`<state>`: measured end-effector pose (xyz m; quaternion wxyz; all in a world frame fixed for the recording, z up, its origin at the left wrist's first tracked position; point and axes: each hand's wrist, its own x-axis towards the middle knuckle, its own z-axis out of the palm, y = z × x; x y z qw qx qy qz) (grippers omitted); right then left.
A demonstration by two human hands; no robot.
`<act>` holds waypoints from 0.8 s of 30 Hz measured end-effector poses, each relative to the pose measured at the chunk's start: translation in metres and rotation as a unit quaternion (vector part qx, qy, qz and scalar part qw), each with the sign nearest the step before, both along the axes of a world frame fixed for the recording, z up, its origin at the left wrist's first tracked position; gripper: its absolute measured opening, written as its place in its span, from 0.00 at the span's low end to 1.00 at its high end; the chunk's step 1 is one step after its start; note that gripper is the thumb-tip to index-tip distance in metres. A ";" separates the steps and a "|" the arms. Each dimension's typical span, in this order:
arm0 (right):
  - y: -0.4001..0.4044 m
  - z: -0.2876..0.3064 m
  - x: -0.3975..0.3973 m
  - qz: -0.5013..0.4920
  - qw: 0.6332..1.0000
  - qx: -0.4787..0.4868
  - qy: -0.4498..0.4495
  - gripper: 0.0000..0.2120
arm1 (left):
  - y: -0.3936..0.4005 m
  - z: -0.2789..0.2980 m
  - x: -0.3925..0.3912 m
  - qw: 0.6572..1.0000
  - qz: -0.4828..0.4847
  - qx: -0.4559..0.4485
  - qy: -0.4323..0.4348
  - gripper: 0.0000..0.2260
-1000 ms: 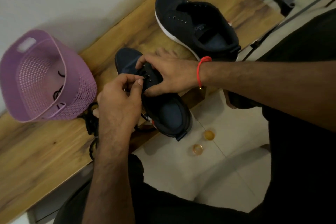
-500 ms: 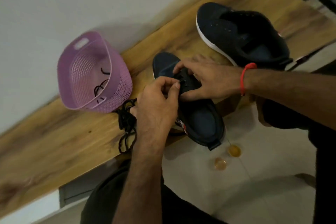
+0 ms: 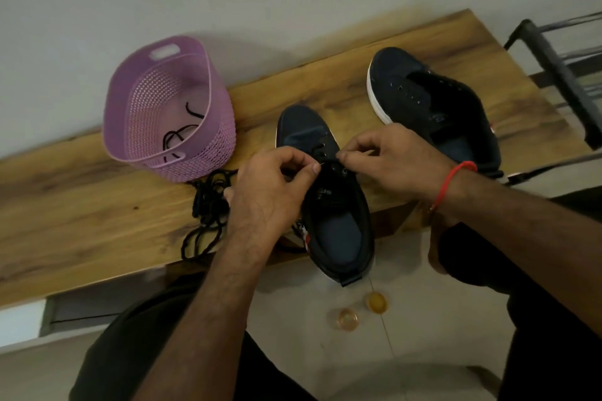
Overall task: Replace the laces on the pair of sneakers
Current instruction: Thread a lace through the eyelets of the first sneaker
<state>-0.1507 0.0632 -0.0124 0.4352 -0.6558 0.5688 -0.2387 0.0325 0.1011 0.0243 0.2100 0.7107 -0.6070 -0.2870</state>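
Both forearms reach in from the lower edge of the frame and meet over the near sneaker (image 3: 329, 205), a dark navy shoe lying in the centre with its toe on the wooden bench (image 3: 81, 205) and its heel hanging past the bench's front edge. The left hand (image 3: 270, 195) arches over the shoe's left side, knuckles up, thumb and forefinger pinched together at the eyelets; the right hand (image 3: 391, 156), wearing a red thread wristband (image 3: 454, 184), comes in from the right with its fingers curled and its fingertips pinched at the same spot, apparently on the black lace (image 3: 321, 156) threaded there. A loose tangle of black lace (image 3: 208, 202) lies on the bench left of the left hand. The second sneaker (image 3: 433, 101) sits unlaced at upper right. A pink perforated basket (image 3: 169, 107) at upper left holds another black lace (image 3: 177, 137).
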 end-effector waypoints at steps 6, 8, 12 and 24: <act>-0.004 -0.010 0.000 -0.031 0.990 0.086 -0.106 0.07 | -0.002 -0.006 -0.005 0.999 -0.007 -0.004 -0.043 0.09; -0.005 -0.011 -0.001 -0.030 0.989 0.091 -0.109 0.07 | -0.003 -0.008 -0.008 0.998 -0.006 -0.005 -0.068 0.07; -0.003 -0.008 0.000 -0.020 0.990 0.084 -0.111 0.08 | -0.004 -0.013 -0.010 0.997 -0.012 -0.010 -0.077 0.07; 0.001 -0.002 0.002 -0.001 0.996 0.055 -0.064 0.03 | -0.007 -0.012 -0.002 0.999 -0.002 0.017 0.032 0.09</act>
